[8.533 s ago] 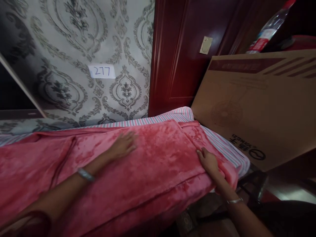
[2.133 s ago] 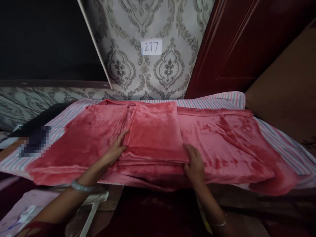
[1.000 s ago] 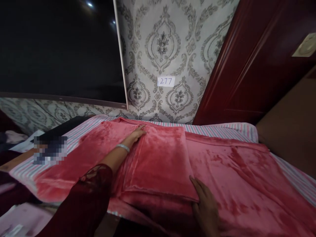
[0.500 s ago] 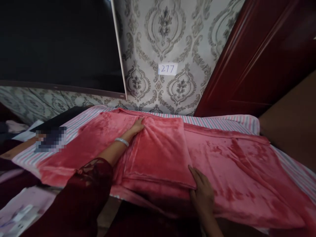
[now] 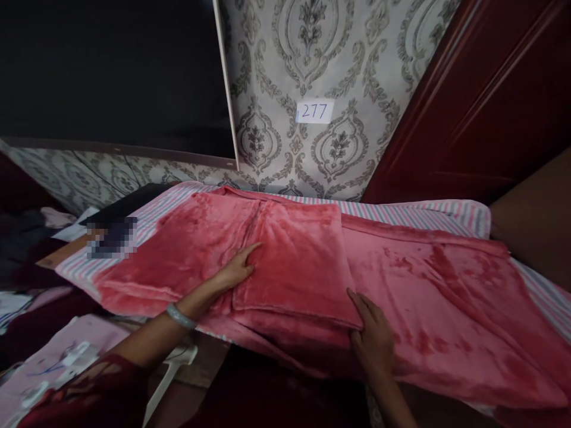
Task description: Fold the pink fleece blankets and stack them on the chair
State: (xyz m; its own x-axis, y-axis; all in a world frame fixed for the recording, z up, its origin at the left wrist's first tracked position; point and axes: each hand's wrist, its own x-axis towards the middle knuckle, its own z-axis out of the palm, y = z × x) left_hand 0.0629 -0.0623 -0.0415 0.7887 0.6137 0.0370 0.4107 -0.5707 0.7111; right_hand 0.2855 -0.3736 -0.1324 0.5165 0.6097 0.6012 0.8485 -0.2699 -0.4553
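A plush pink-red blanket (image 5: 428,297) lies spread over a striped sheet. On its middle rests a folded rectangular section (image 5: 298,261) of the same fabric. My left hand (image 5: 238,270) lies on the left edge of that folded section, fingers stretched out, with a bracelet at the wrist. At the near right corner, my right hand (image 5: 375,336) has the fabric edge between its thumb and fingers. The underside of the corner is hidden from me.
The striped sheet (image 5: 419,215) shows along the back and at both ends. Behind stand a patterned wall with a paper marked 277 (image 5: 314,111), a large dark screen (image 5: 111,77) and a dark red door (image 5: 473,95). A pink cloth with white items (image 5: 80,356) lies lower left.
My left hand has slid from the far edge of the folded section toward me along its left side. The right hand stays at the near right corner. The view has shifted slightly.
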